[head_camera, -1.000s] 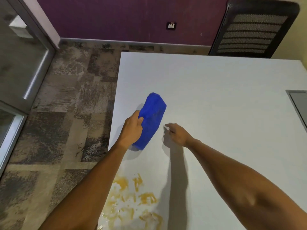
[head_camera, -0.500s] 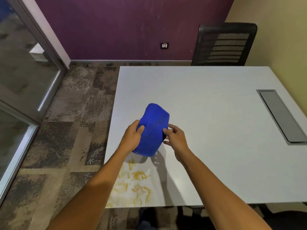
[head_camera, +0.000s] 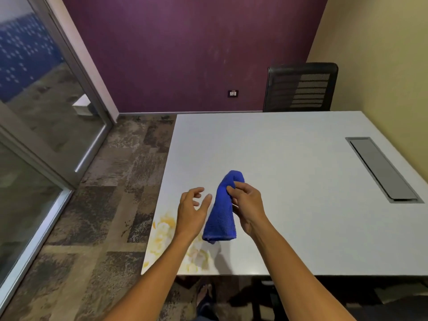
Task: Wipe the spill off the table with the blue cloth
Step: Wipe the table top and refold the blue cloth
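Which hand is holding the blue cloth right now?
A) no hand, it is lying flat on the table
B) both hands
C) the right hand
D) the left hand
C: the right hand pinches the blue cloth near its top, while the left hand is beside it with fingers spread, holding nothing.

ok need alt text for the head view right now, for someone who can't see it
A person's right hand holds a blue cloth above a white table, while the left hand hovers open beside it. A yellowish spill covers the table's near left corner, under the left forearm. A black chair stands at the far side.
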A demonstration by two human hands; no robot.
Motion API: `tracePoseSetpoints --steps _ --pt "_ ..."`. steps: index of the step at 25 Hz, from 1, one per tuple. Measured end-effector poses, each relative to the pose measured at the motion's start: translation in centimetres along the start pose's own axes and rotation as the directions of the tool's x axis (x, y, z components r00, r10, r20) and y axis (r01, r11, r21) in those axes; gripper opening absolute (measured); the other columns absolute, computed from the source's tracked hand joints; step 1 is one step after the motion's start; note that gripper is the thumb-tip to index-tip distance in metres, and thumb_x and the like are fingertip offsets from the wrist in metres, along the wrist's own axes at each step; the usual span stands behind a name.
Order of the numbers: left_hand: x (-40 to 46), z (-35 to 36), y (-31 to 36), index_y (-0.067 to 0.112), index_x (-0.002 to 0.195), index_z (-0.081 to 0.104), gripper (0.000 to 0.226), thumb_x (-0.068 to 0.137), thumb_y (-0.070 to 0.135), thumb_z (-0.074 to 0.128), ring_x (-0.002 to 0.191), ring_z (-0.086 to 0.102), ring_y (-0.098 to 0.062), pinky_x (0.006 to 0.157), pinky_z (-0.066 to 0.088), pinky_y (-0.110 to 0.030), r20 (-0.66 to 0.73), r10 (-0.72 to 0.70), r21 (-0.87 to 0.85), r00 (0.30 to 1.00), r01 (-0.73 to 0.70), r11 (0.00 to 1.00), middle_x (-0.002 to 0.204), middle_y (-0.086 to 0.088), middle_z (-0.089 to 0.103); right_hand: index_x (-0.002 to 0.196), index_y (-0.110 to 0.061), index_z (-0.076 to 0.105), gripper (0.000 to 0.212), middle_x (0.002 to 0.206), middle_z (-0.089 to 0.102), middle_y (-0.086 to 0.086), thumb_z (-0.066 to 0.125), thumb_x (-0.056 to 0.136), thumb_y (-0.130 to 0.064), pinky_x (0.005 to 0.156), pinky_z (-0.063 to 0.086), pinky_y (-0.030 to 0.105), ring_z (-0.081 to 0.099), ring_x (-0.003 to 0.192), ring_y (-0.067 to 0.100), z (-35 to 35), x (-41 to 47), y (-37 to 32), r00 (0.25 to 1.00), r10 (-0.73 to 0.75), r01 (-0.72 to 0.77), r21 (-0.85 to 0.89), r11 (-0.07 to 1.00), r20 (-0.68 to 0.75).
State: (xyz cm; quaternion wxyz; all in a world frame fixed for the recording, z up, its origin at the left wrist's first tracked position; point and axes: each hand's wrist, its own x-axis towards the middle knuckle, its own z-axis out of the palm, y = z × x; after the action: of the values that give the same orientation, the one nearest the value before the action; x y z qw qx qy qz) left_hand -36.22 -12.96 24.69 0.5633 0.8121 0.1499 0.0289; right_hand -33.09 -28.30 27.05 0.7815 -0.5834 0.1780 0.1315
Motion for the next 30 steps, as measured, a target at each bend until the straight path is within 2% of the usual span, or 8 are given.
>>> tracePoseSetpoints --steps 5,10,16,21,23,25,27,30 --pt "-6.3 -0.8 1.8 0.034 0.131 0.052 0.051 0.086 0.052 0.068 0.106 0.064 -0.004 0.086 0.056 -0.026 0.222 0.051 -0.114 0.974 -0.026 0.993 0.123 0.016 0.062 0.117 -0.020 0.066 0.024 0.104 0.078 0.007 0.069 0.093 -0.015 0.084 0.062 0.038 0.077 0.093 0.023 0.3 -5.3 1.4 0.992 -0.066 0.071 -0.041 0.997 0.108" --pt "-9.5 -3.7 1.7 0.029 0.105 0.069 0.014 0.098 0.026 0.058 0.088 0.072 -0.019 0.076 0.058 -0.034 0.064 -0.065 -0.139 0.996 0.073 0.988 0.098 -0.002 0.074 0.131 -0.024 0.059 0.032 0.117 0.075 0.010 0.062 0.100 -0.017 0.085 0.061 0.035 0.076 0.102 0.027 0.4 -9.0 2.0 0.917 -0.048 0.036 0.037 0.999 0.395" --pt "-11.6 -8.9 2.0 0.024 0.097 0.075 0.024 0.102 0.029 0.052 0.094 0.070 -0.031 0.088 0.052 -0.047 0.148 -0.074 0.008 0.986 0.074 0.997 0.095 -0.009 0.076 0.128 -0.035 0.060 0.041 0.119 0.069 0.002 0.064 0.097 -0.009 0.076 0.060 0.026 0.071 0.093 0.017 0.1 -11.3 2.8 0.913 -0.166 0.263 -0.227 0.938 0.373" --pt "-11.6 -13.9 3.6 0.020 0.104 0.075 0.025 0.101 0.032 0.054 0.101 0.069 -0.034 0.092 0.050 -0.045 0.355 -0.037 0.038 0.934 0.025 0.999 0.105 -0.011 0.075 0.147 -0.044 0.042 0.070 0.146 0.040 -0.017 0.077 0.090 -0.026 0.079 0.050 0.014 0.051 0.123 0.007 0.8 -12.1 3.4 0.890 -0.215 0.369 -0.361 0.856 0.402" --pt "-11.3 -16.1 3.9 0.015 0.107 0.075 0.025 0.100 0.030 0.056 0.101 0.070 -0.034 0.093 0.051 -0.042 0.447 -0.029 -0.020 0.894 0.042 0.999 0.108 -0.014 0.075 0.149 -0.039 0.042 0.071 0.147 0.048 -0.016 0.078 0.089 -0.032 0.095 0.051 0.023 0.050 0.131 0.008 1.5 -12.1 3.5 0.875 -0.163 0.345 -0.351 0.871 0.456" --pt "-11.0 -18.0 3.7 0.010 0.105 0.075 0.028 0.098 0.031 0.058 0.097 0.071 -0.034 0.091 0.053 -0.043 0.485 -0.024 -0.062 0.874 0.061 0.996 0.108 -0.019 0.074 0.139 -0.035 0.055 0.052 0.136 0.064 -0.013 0.075 0.091 -0.040 0.108 0.050 0.040 0.060 0.126 0.008 2.2 -12.2 3.9 0.848 -0.114 0.333 -0.353 0.874 0.517" --pt "-10.6 -20.1 2.8 0.010 0.099 0.076 0.029 0.097 0.034 0.059 0.092 0.072 -0.031 0.085 0.055 -0.042 0.489 -0.027 -0.064 0.872 0.067 0.996 0.104 -0.019 0.075 0.125 -0.028 0.067 0.038 0.123 0.072 -0.007 0.068 0.093 -0.049 0.108 0.049 0.049 0.067 0.116 0.013 3.6 -12.9 4.5 0.849 -0.096 0.330 -0.378 0.865 0.520" --pt "-9.5 -23.6 0.7 0.015 0.100 0.077 0.028 0.097 0.038 0.060 0.091 0.074 -0.028 0.081 0.057 -0.036 0.484 -0.029 -0.021 0.874 0.045 0.999 0.102 -0.013 0.077 0.115 -0.014 0.071 0.048 0.117 0.074 0.010 0.061 0.093 -0.056 0.107 0.047 0.057 0.069 0.113 0.025 6.1 -14.2 5.8 0.887 -0.077 0.257 -0.351 0.900 0.455"
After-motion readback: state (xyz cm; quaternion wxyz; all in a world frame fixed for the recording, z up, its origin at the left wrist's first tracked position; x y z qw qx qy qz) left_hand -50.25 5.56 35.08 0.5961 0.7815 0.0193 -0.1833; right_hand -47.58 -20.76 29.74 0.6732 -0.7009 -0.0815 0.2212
